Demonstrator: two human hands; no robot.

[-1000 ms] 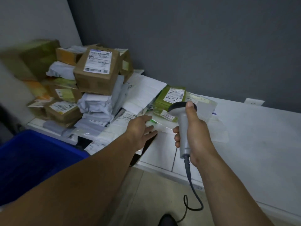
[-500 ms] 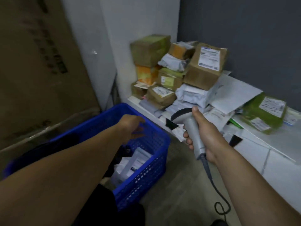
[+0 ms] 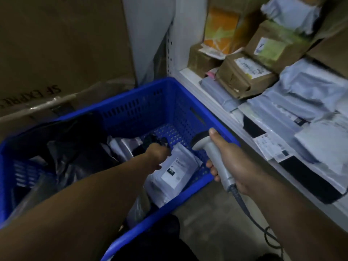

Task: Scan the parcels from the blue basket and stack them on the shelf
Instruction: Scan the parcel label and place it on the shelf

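Down in the blue basket [image 3: 165,95], at about ten o'clock from my scanner hand, my left hand [image 3: 158,154] hangs over the near right corner, where a white mailer [image 3: 175,172] lies flat with its label up. The mailer sits just at four o'clock from my left fingers, touching or nearly so; its long axis runs from about one o'clock down to seven, roughly in line with my forearm. My left fingers curl downward, but their tips are hidden behind the hand, so I cannot tell whether they have closed on anything. My right hand [image 3: 228,162] is wrapped tight around the grey scanner [image 3: 212,153], whose head points toward ten o'clock, just above the mailer's far end. The left hand is the nearer one and, I judge, the one to lift it. The shelf [image 3: 212,102] lies at two o'clock, already piled with parcels.
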